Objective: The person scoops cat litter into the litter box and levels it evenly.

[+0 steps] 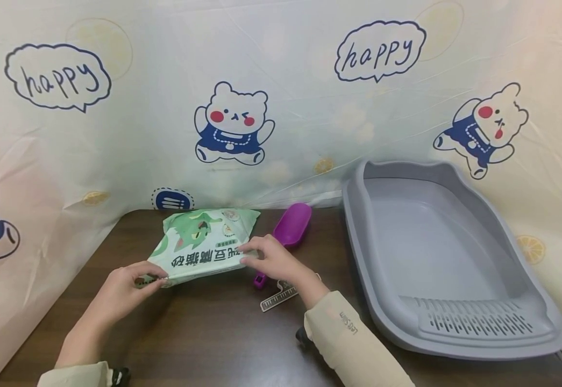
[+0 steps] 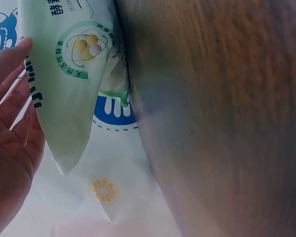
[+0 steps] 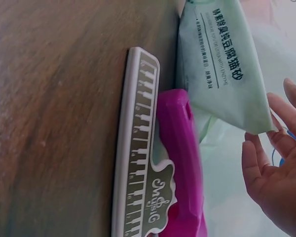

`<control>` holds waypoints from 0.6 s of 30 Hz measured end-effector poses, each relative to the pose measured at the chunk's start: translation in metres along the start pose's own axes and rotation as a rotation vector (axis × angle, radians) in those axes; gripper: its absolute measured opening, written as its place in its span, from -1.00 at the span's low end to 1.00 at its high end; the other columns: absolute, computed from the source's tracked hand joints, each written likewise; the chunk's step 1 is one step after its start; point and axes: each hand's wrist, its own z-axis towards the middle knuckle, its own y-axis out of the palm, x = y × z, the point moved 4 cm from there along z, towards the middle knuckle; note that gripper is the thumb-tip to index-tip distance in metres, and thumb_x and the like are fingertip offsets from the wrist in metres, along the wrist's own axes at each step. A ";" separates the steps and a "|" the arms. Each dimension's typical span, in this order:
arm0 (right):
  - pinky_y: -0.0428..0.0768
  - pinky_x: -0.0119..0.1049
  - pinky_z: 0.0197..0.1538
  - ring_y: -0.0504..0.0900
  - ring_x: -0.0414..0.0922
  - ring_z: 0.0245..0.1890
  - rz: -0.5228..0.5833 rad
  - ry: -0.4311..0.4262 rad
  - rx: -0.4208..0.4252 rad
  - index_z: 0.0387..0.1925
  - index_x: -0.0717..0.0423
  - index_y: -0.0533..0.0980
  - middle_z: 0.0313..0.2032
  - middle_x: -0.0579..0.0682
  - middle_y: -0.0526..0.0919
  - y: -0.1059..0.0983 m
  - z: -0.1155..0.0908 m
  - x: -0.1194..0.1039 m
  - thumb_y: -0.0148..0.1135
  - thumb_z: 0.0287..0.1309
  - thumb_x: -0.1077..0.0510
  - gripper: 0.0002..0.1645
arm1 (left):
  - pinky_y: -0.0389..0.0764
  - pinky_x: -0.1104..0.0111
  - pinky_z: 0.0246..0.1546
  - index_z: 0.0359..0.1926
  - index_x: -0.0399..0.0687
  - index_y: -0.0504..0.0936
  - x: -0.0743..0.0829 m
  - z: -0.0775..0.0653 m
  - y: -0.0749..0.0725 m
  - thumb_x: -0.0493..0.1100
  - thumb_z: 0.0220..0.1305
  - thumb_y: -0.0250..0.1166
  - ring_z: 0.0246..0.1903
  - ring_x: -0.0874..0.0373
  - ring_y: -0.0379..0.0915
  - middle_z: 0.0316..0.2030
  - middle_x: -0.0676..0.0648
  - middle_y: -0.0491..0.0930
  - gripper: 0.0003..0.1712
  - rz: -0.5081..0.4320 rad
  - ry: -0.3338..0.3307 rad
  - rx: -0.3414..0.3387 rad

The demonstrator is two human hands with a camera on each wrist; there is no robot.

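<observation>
A green-and-white bag of tofu cat litter (image 1: 203,242), printed with a green cat, lies on the table. My left hand (image 1: 128,287) pinches its near left corner; in the left wrist view the thumb is on the bag's face, with the other fingers partly hidden behind it. At the opposite near corner, my right hand (image 1: 278,260) touches the bag with its fingers spread. Below that hand lie a purple scoop (image 1: 293,223) and a clip with a piano-key pattern (image 3: 140,163), marked "Music". The scoop's handle (image 3: 182,148) runs alongside the clip.
On the right stands a large grey litter box (image 1: 377,301) with a slotted step at its near end. Behind the dark wooden table (image 1: 203,333) hangs a printed cloth (image 1: 300,107) with bears. A small black object (image 1: 302,336) shows beside the right sleeve.
</observation>
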 end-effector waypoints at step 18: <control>0.42 -0.27 0.13 0.46 -0.13 0.04 0.015 0.003 -0.055 0.12 0.06 0.63 0.01 -0.02 0.67 0.005 -0.009 -0.008 0.30 0.28 0.10 -0.61 | 0.30 0.23 -0.02 -0.11 0.00 0.73 0.007 0.010 -0.010 -0.20 0.02 0.54 0.02 0.04 0.36 -0.09 -0.14 0.69 -0.66 0.025 0.032 0.020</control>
